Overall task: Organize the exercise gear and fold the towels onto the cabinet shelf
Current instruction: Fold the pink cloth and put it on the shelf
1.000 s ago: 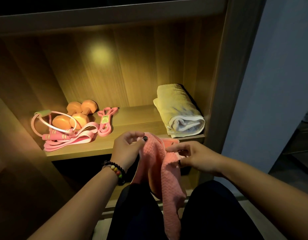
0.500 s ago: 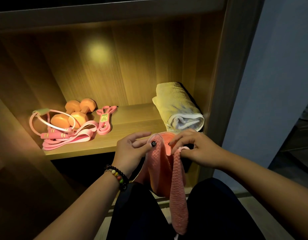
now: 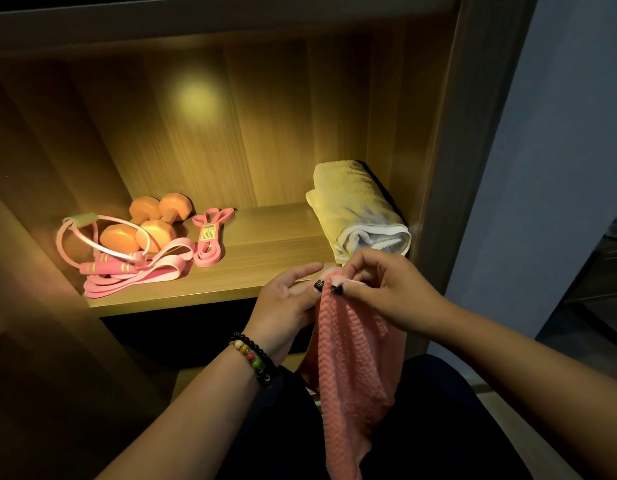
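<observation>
A: Clearance past the fingers [image 3: 301, 271]?
B: Bare shelf board [image 3: 265, 237] straight beyond them, open back to the cabinet's rear panel.
A: Right of the fingers?
B: Blocked. Folded towel [image 3: 360, 209] lies just beyond the right hand [image 3: 386, 289], close against the cabinet side wall [image 3: 438, 150].
A: Left?
B: Resistance band [image 3: 210, 237] is the nearest obstacle, then dumbbells [image 3: 151, 225], with jump rope [image 3: 106, 251] and flat bands [image 3: 140, 277] heaped at the front edge.
A: Between band and towel?
B: Free gap, front to back.
A: Below the fingers?
B: Pink towel [image 3: 355, 368] hangs from both hands in front of the dark lower opening.
</observation>
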